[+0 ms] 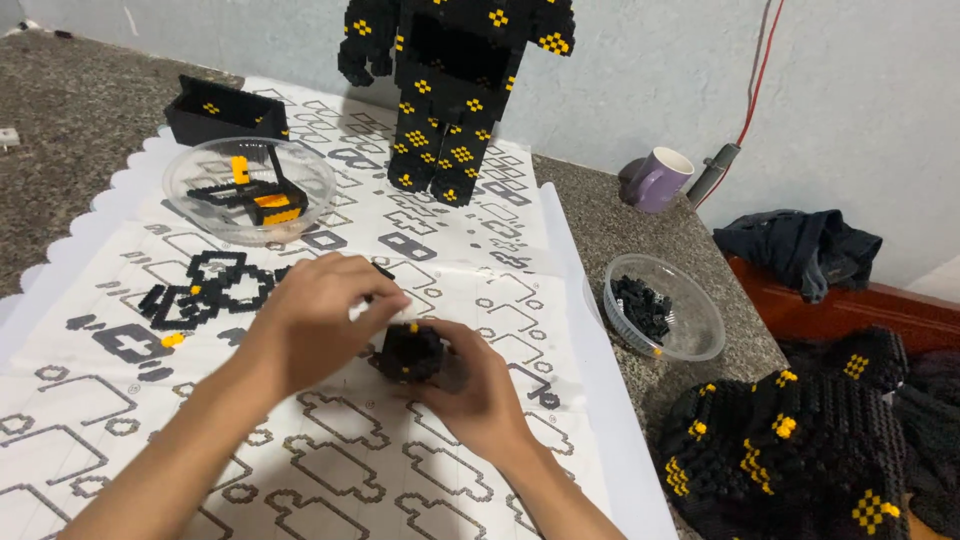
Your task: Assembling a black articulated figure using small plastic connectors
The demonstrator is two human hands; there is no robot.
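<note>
Fingers of the left hand [320, 310] are curled over the top of a small black clump of plastic building bricks with yellow studs [408, 352], while the right hand [478, 390] cups it from below, fingers pressed against its side. No long axis can be told, as the clump looks roundish. It is held just above the white printed instruction sheet [330, 470], well in front of the tall black-and-yellow brick figure [450, 90].

Matt plastic brick lump [408, 352], clear glossy plastic bowl [690, 300], paper sheet [330, 450].
</note>
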